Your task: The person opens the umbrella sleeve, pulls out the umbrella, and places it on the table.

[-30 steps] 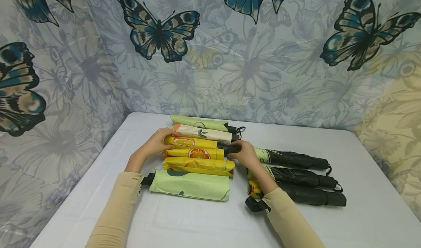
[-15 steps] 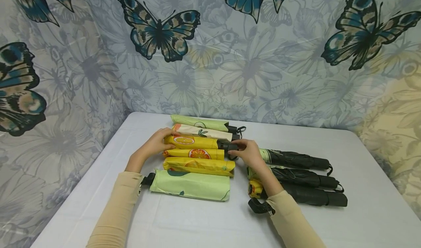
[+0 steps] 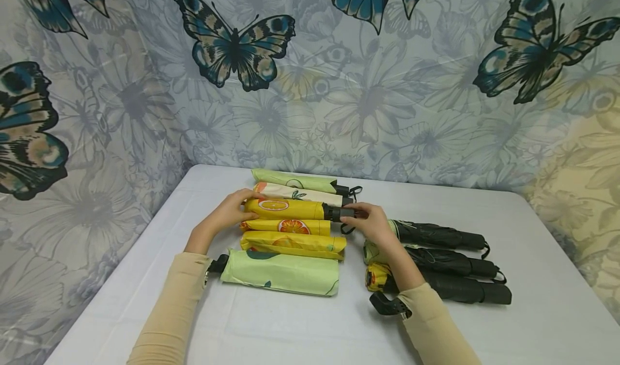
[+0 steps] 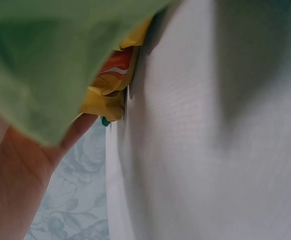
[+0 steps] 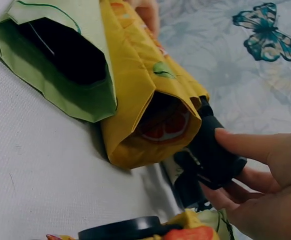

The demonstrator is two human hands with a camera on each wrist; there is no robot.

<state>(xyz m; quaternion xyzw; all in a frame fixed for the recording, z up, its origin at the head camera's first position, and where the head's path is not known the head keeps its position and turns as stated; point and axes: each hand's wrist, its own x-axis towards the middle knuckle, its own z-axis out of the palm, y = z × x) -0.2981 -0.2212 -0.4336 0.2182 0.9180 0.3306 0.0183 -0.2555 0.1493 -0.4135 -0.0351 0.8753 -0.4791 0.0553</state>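
Note:
In the head view, a folded umbrella in yellow fabric with an orange-slice print [image 3: 295, 210] lies crosswise on the table. My left hand [image 3: 230, 211] grips its left end, thumb on the near side and fingers on the far side. At the other end, my right hand [image 3: 370, 225] pinches the tip of its black handle [image 3: 334, 213]. The right wrist view shows thumb and fingers about that handle [image 5: 213, 150]. A pale green sleeve [image 4: 35, 65] hides most of the left fingers in the left wrist view.
Beyond lie a cream umbrella [image 3: 310, 194] and a green one [image 3: 290, 180]. Nearer are another yellow umbrella [image 3: 310, 227], a yellow sleeve [image 3: 290, 245] and a pale green sleeve [image 3: 286, 273], both gaping at the right. Several black umbrellas [image 3: 465, 287] lie at right on the white table [image 3: 290, 332].
The right hand has moved a little to the right, and the orange-print umbrella has shifted slightly right with it. The left hand has stayed in place.

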